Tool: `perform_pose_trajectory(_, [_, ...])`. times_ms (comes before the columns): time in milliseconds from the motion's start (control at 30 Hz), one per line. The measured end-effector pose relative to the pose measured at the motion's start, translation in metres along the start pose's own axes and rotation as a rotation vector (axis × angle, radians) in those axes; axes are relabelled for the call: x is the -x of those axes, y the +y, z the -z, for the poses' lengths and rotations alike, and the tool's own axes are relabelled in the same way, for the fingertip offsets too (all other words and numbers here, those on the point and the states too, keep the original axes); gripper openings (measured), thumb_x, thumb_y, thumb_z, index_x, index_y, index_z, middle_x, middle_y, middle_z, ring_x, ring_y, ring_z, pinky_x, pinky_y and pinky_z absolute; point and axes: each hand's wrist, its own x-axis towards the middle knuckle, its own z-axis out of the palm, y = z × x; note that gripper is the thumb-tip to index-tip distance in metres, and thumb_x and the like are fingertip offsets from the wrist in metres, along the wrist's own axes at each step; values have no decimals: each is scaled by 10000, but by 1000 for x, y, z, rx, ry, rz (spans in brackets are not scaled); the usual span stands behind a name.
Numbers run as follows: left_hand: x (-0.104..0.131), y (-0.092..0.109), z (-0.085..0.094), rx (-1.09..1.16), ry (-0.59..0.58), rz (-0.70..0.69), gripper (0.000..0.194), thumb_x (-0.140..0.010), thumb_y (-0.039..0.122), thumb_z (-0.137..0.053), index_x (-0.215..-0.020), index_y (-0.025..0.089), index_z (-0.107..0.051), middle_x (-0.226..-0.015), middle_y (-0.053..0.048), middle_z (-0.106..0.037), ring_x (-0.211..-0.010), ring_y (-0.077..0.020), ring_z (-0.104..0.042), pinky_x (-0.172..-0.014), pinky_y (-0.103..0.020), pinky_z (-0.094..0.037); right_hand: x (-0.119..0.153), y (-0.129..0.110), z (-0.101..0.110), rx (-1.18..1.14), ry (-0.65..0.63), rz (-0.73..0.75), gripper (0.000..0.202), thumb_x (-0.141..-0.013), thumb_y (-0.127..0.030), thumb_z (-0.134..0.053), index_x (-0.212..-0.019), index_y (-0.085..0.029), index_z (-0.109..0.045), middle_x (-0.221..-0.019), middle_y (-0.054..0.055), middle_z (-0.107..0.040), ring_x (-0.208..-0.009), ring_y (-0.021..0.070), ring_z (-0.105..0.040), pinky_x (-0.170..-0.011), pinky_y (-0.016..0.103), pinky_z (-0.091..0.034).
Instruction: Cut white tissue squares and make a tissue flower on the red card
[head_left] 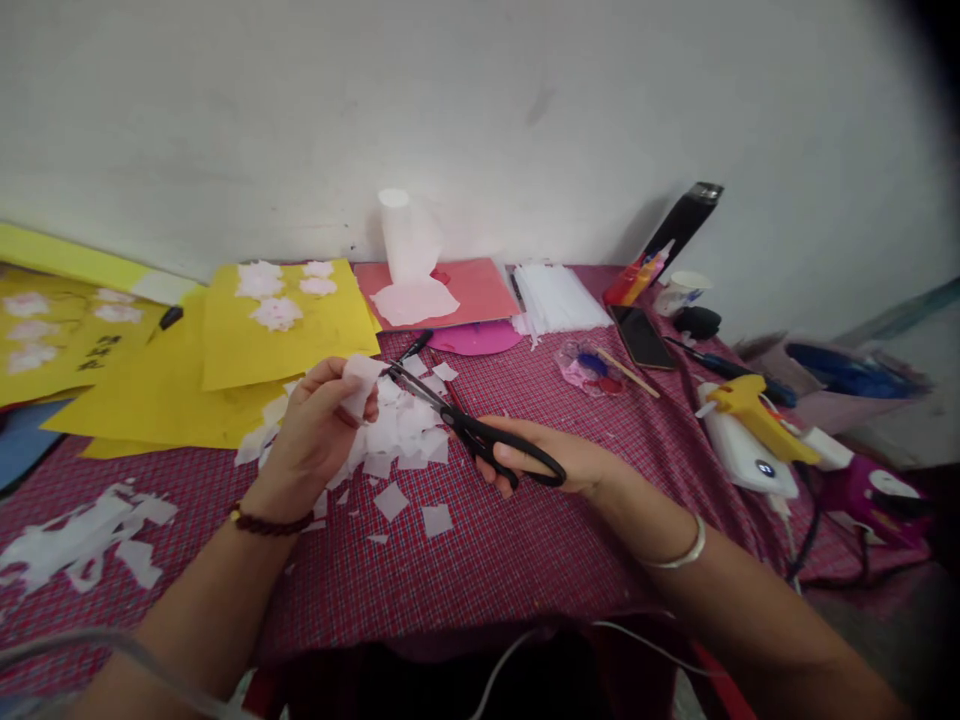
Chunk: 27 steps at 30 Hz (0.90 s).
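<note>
With our left hand (319, 425) we hold the paper (360, 378), thumb and fingers clamped together on it. Our right hand (547, 452) has its fingers curled round the handles of the scissors (480, 435), gripping them. The blades point leftward from the right fingers, their tips at the paper's edge, just beside our left fingertips; whether the blades are closed on it, we cannot tell.

Below the left fingers and between our two hands we have a heap of white pieces (401, 430), with a few loose ones nearer us on the checked cloth (525, 575). Well to the left of the left fingers, and nearer us, lie white offcuts (82, 540).

Beyond the left fingers we see a marker (416, 345) close by, and farther off a red sheet (484, 280) with a white roll (409, 240) upright at it. Yellow sheets (225, 345) bearing pale flowers (277, 314) spread out beyond and left of those fingers. Beyond the right fingers, to their right, lies a phone (642, 337); farther right of them is a yellow glue gun (750, 405).
</note>
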Motion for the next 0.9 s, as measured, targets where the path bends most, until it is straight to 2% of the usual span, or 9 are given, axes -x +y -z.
perform_pose_trajectory(133, [3,-1,-4,136,52,69,126,-602,118,-691,-680,186,-619,-715,-26,-642,-605,-130,-605,-509,-215,-485,-2,9,3,-72,-59,19,617,-868,-662,-623,-1158,-126,-529,-844,12,-581,-634,74,-571,-534,198,-449])
perform_pose_trajectory(233, [7,-2,-6,209,-1,197,152,-604,112,-659,-739,176,-632,-806,-55,-668,-631,-144,-635,-543,-240,-532,-5,19,4,-186,-129,35,669,-845,-702,-616,-1178,-126,-546,-843,19,-593,-635,88,-575,-538,210,-477])
perform_pose_trajectory(367, [11,-5,-8,201,-106,312,193,-605,119,-625,-795,146,-647,-710,-101,-660,-572,-197,-647,-519,-295,-540,-9,27,0,-385,-223,41,697,-856,-706,-592,-1244,-129,-536,-809,10,-580,-605,90,-540,-529,220,-480])
perform_pose_trajectory(500, [11,-9,-8,232,-54,314,161,-638,75,-605,-766,173,-611,-678,-69,-650,-618,-220,-682,-598,-340,-580,-11,27,-2,-524,-320,62,726,-886,-713,-539,-1321,-134,-505,-751,-10,-557,-580,98,-514,-522,228,-481])
perform_pose_trajectory(567, [9,-10,-9,228,-24,280,177,-634,51,-608,-764,172,-607,-727,-69,-667,-691,-224,-704,-679,-353,-603,-10,25,1,-532,-303,78,734,-877,-715,-551,-1319,-130,-515,-761,-8,-556,-585,99,-518,-531,237,-492])
perform_pose_trajectory(700, [4,-10,-8,194,33,192,200,-608,27,-614,-764,153,-617,-888,-104,-710,-842,-224,-720,-769,-315,-605,-5,21,11,-446,-180,85,713,-883,-667,-593,-1343,-129,-509,-827,12,-584,-631,95,-553,-564,227,-505])
perform_pose_trajectory(800, [3,-8,-5,158,55,203,158,-631,51,-600,-738,167,-589,-794,-77,-695,-747,-202,-709,-675,-290,-595,-4,20,15,-421,-157,62,693,-879,-654,-612,-1327,-133,-522,-829,13,-592,-645,100,-572,-573,226,-510])
perform_pose_trajectory(900, [5,-6,-3,138,5,248,137,-658,92,-603,-752,187,-572,-621,-15,-621,-574,-160,-649,-543,-249,-545,-6,22,12,-452,-199,54,699,-879,-674,-593,-1327,-141,-535,-820,7,-584,-636,101,-562,-569,232,-511])
